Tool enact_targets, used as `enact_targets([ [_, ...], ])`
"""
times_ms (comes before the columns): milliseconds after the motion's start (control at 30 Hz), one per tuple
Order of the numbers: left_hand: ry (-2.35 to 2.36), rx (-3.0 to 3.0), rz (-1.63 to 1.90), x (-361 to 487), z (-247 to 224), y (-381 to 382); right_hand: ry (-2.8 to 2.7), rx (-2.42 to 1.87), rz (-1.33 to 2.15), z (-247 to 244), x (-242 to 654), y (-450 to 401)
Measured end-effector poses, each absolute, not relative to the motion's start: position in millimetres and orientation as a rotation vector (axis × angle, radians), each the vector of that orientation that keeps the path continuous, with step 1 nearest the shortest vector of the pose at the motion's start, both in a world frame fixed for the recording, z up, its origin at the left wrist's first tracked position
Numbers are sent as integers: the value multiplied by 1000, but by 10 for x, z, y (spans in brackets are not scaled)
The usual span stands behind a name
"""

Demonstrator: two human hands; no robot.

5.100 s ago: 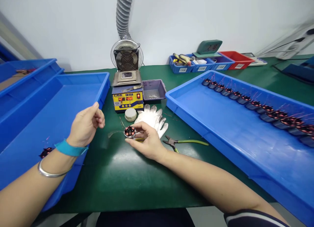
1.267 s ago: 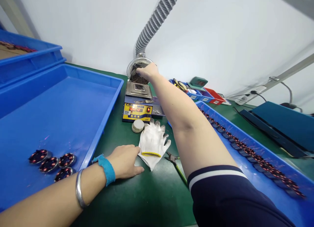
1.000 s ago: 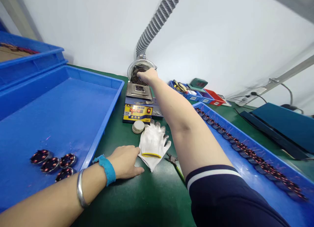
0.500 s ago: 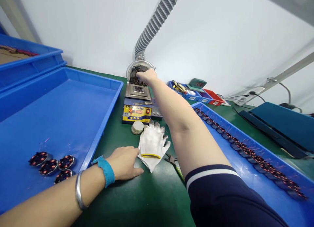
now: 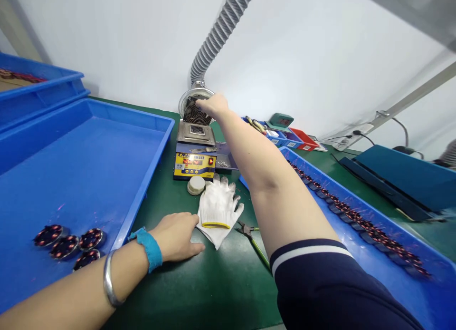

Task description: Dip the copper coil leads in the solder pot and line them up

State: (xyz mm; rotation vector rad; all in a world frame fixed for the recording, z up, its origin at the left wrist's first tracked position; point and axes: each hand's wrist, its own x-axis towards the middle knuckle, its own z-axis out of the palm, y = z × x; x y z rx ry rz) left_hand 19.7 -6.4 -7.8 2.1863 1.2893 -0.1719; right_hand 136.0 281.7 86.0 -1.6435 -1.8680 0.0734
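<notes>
My left hand (image 5: 178, 237), with a blue wristband, rests on the green bench, fingers apart, its index fingertip near the white gloves (image 5: 218, 204). My right hand (image 5: 213, 105) reaches over to the round fume fan (image 5: 195, 112), its fingers drawn together at the fan's right side; whatever they grip is hidden. Under the fan stands a yellow and blue heated unit (image 5: 194, 166) with lit red digits and a square metal top (image 5: 196, 131). A round white pad (image 5: 196, 185) sits before it. Green-handled cutters (image 5: 254, 244) lie beside the gloves.
On the left, a blue tray (image 5: 162, 151) holds several round wired parts (image 5: 64, 247). Another blue tray (image 5: 384, 230) at the right carries a long row of them. Small bins (image 5: 302, 139), a teal device (image 5: 406, 178) and a grey hose (image 5: 221, 35) stand farther back.
The view has shifted slightly, so the bench items appear farther left. My right hand has moved a little to the right relative to the fan, uncovering more of it. My left hand stays by the gloves.
</notes>
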Motion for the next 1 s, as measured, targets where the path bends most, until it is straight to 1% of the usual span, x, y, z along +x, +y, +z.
enact_targets([
  [167, 1293, 2182, -178, 205, -63, -65, -1901, -1727, -43, 929, 1381, 2553],
  [300, 1297, 2179, -185, 209, -44, -66, -1984, -1733, -187, 838, 1381, 2464],
  [433, 1299, 2175, -197, 205, -35, -56, -2039, -1751, -246, 751, 1359, 2442],
  [1000, 1287, 2171, -166, 200, -36, -48, -2027, -1697, -163, 723, 1367, 2493],
])
